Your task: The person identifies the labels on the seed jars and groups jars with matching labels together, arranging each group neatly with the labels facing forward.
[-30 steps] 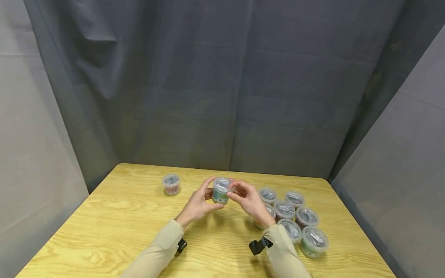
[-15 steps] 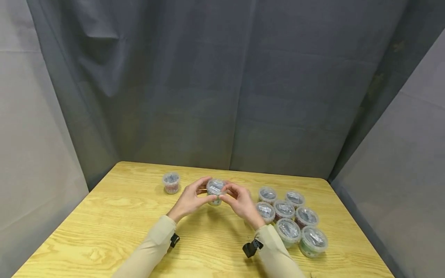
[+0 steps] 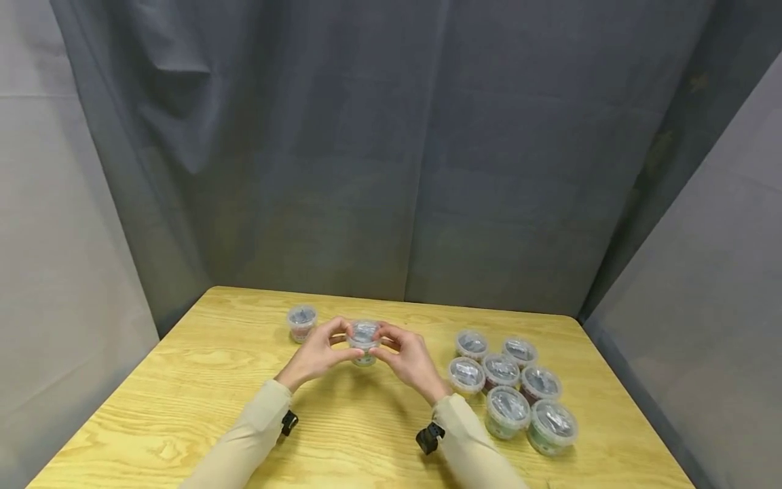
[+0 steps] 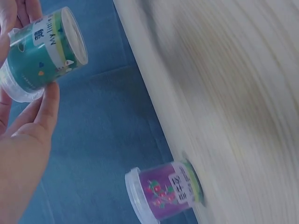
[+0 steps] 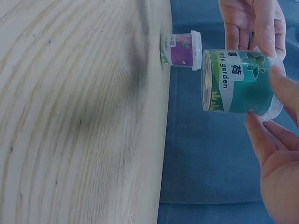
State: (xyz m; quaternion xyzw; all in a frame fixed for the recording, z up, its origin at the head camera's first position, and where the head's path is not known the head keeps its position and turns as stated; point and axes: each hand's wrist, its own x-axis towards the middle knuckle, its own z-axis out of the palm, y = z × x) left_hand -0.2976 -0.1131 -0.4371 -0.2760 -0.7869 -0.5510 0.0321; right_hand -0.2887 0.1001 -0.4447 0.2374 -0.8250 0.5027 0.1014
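Between both hands is a clear plastic tub with a teal and green label (image 5: 250, 88), its lid upward in the head view. My left hand (image 3: 320, 354) grips one side near the lid, thumb in front and fingers behind. On the opposite side, my right hand (image 3: 408, 356) pinches the rim the same way. Both wrist views show the tub raised off the table, its base apart from the wood. A tub with a purple label (image 4: 166, 191) stands upright on the table, just beyond my left hand.
At the right of the wooden table (image 3: 201, 380) stands a group of several lidded tubs (image 3: 508, 407), close together. A dark curtain (image 3: 342, 170) hangs behind the table's far edge. Pale panels (image 3: 709, 305) flank both sides.
Both hands have carried the teal-labelled tub leftward, closer to the purple-labelled one. My right forearm has moved off the group of tubs, which now shows fully.
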